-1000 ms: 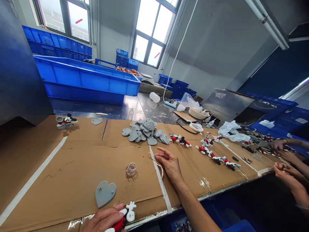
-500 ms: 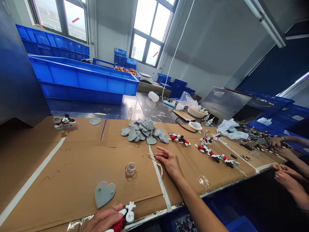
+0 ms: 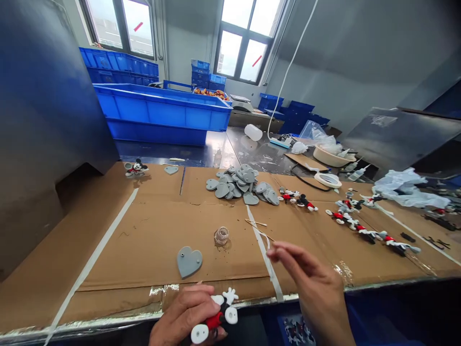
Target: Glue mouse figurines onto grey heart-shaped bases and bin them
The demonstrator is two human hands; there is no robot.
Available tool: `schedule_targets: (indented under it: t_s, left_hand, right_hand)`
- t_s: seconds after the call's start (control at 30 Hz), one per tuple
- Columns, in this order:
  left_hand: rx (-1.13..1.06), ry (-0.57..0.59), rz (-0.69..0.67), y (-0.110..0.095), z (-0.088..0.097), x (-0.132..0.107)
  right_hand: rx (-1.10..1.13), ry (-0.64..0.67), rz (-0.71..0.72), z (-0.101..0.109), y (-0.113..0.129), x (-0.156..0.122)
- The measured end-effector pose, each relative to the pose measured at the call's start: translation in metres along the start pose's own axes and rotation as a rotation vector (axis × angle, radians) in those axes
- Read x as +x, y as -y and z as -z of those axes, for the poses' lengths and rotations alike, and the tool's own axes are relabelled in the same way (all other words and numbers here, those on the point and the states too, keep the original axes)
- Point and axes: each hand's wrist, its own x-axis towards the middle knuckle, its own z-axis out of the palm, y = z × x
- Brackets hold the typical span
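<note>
My left hand (image 3: 190, 310) is wrapped round a cartoon mouse figure (image 3: 216, 318) in red, black and white, held at the table's front edge. My right hand (image 3: 309, 278) is closed in a pinch above the cardboard, close to the near end of two thin sticks (image 3: 260, 230). Whatever its fingertips hold, if anything, cannot be made out. A grey heart-shaped plate (image 3: 189, 262) with small pegs lies just beyond my left hand. Between the hands, farther back, stands a small clear glass jar (image 3: 222, 235).
A pile of grey heart plates (image 3: 236, 183) lies at the back centre. Several mouse figures (image 3: 363, 230) lie to the right, and one figure (image 3: 137, 168) stands far left. Blue crates (image 3: 162, 110) and a white tape roll (image 3: 327, 180) are behind. A metal panel (image 3: 46, 120) rises at left.
My right hand has drawn back from the sticks toward me, its fingers now closed together. The figure in my left hand is raised and turned, showing its feet. The view has swung left.
</note>
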Motion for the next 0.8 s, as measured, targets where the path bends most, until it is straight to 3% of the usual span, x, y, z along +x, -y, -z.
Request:
schedule_targets:
  t_s: [0.07,0.17,0.3,0.4,0.57,0.67,0.73,0.8]
  left_hand:
    - [0.045,0.085,-0.116,-0.004,0.006,0.004]
    - [0.090,0.076,-0.142,-0.011,0.010,0.003]
    - [0.068,0.068,-0.135,-0.016,0.011,-0.004]
    - [0.061,0.090,-0.155,-0.021,0.015,-0.004]
    - [0.077,0.061,-0.203,-0.032,0.023,0.005]
    - [0.086,0.061,-0.206,-0.030,0.028,-0.002]
    - [0.128,0.046,-0.155,-0.025,0.032,-0.012]
    - [0.181,-0.020,0.010,-0.022,0.038,-0.019]
  right_hand:
    - [0.075,0.312,-0.178,-0.008,0.002,-0.035]
    - [0.207,0.520,-0.431,-0.024,-0.003,-0.065]
    - [0.332,0.580,-0.653,-0.038,-0.003,-0.073]
    - [0.365,0.608,-0.714,-0.040,0.007,-0.075]
    - [0.355,0.597,-0.709,-0.042,0.022,-0.081]
    - [0.358,0.603,-0.687,-0.045,0.025,-0.081]
    - [0.349,0.586,-0.647,-0.047,0.026,-0.080]
    - [0.320,0.560,-0.588,-0.048,0.028,-0.079]
